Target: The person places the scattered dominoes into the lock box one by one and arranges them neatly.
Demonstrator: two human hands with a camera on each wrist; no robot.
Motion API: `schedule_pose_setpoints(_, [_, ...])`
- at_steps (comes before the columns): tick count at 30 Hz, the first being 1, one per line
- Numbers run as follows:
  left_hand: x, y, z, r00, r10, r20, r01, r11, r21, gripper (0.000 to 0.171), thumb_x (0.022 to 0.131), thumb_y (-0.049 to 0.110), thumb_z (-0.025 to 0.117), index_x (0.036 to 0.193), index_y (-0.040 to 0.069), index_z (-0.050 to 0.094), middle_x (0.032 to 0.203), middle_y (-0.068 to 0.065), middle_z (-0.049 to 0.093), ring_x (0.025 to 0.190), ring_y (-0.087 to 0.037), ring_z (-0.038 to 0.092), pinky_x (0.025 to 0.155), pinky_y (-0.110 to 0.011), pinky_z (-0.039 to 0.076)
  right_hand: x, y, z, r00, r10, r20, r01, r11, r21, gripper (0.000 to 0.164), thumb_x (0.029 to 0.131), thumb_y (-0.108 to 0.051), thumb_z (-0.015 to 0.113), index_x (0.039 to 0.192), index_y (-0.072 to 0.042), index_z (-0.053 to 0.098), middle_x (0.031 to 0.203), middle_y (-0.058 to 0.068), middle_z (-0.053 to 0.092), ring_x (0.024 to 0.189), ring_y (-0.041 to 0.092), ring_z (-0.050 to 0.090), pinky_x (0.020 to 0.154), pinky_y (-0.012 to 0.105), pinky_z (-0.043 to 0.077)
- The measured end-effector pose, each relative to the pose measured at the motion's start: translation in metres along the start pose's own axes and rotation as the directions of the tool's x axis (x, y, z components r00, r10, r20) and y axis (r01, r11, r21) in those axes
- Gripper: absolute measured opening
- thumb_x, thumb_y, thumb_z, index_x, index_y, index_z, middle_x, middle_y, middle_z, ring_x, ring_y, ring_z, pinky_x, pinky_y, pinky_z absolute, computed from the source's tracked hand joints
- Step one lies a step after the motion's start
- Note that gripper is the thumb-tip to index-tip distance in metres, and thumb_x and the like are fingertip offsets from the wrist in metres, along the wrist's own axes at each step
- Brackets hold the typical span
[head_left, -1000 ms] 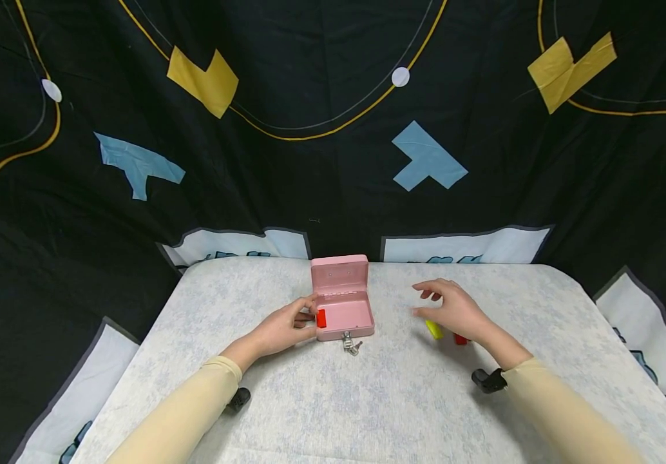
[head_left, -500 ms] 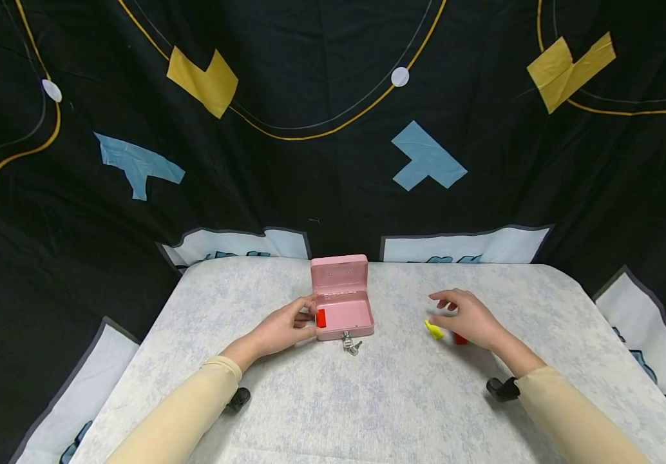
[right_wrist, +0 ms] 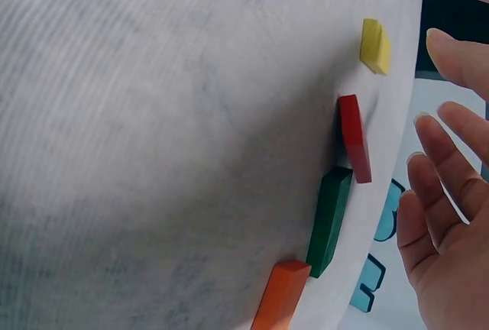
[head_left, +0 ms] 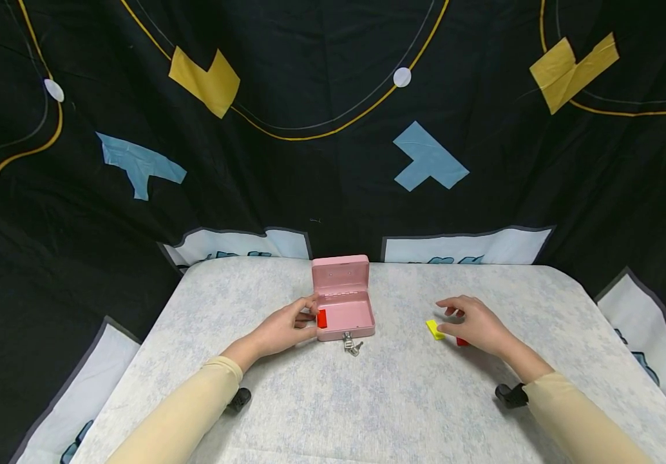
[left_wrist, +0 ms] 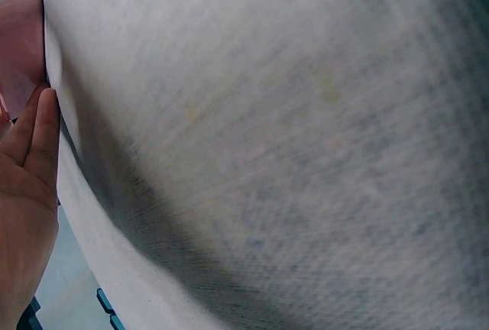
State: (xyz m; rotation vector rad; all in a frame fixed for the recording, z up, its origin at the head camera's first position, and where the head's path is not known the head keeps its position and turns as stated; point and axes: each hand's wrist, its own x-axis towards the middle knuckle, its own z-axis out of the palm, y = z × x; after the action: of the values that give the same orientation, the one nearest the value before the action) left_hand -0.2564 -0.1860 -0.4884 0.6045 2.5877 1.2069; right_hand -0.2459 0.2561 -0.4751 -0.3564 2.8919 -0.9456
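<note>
A pink metal cash box (head_left: 359, 317) stands with its lid up, and a red block (head_left: 322, 319) lies inside against its left wall. My left hand (head_left: 281, 330) rests along the box's left side, thumb by the front corner and forefinger at the rim; two extended fingers show in the left wrist view. My right hand (head_left: 478, 330) hovers with spread fingers and nothing in them. Near it lie a yellow block (head_left: 434, 330) and another red block (right_wrist: 354, 139), with a green block (right_wrist: 330, 221) and an orange block (right_wrist: 281, 296) hidden from the head view.
A small padlock (head_left: 348, 340) with keys (head_left: 356, 349) hangs at the box's front. The pale patterned cloth (head_left: 333, 406) covers the table. Behind it hangs a black curtain (head_left: 310, 193) with yellow and blue shapes.
My right hand has moved right and toward me, from beyond the yellow block to beside it, baring more of that block. The left hand and box have stayed put.
</note>
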Motion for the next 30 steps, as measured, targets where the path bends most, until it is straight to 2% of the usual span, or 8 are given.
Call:
schedule_pose_setpoints(9, [-0.001, 0.000, 0.000, 1.000, -0.014, -0.002, 0.014, 1.000, 0.005, 0.040, 0.092, 0.043, 0.076, 0.119, 0.021, 0.057, 0.164, 0.010, 0.033, 0.125, -0.016, 0.061, 0.096, -0.035, 0.055, 0.000, 0.007, -0.002, 0.999, -0.010, 0.033, 0.010, 1.000, -0.021, 0.051, 0.086, -0.029, 0.084, 0.132, -0.013, 0.068, 0.113, 0.004, 0.065, 0.103, 0.025, 0.054, 0.083, 0.043, 0.048])
schedule_pose_setpoints(16, [0.000, 0.000, 0.001, 1.000, -0.002, -0.003, 0.002, 1.000, -0.009, 0.038, 0.093, 0.037, 0.076, 0.119, 0.018, 0.056, 0.164, 0.010, 0.032, 0.125, -0.016, 0.061, 0.104, -0.032, 0.051, 0.002, 0.010, -0.004, 0.997, -0.022, 0.071, 0.025, 0.998, -0.049, 0.052, 0.082, -0.032, 0.087, 0.128, -0.015, 0.071, 0.113, 0.003, 0.066, 0.106, 0.026, 0.053, 0.084, 0.044, 0.047])
schedule_pose_setpoints(30, [0.001, -0.002, 0.001, 1.000, 0.015, -0.001, -0.015, 1.000, 0.001, 0.036, 0.094, 0.034, 0.075, 0.119, 0.017, 0.056, 0.164, 0.010, 0.031, 0.124, -0.017, 0.061, 0.104, -0.032, 0.050, 0.009, 0.016, -0.004, 0.986, -0.014, 0.169, 0.009, 0.999, 0.035, 0.053, 0.082, -0.032, 0.088, 0.129, -0.017, 0.071, 0.115, 0.004, 0.063, 0.103, 0.024, 0.046, 0.082, 0.039, 0.045])
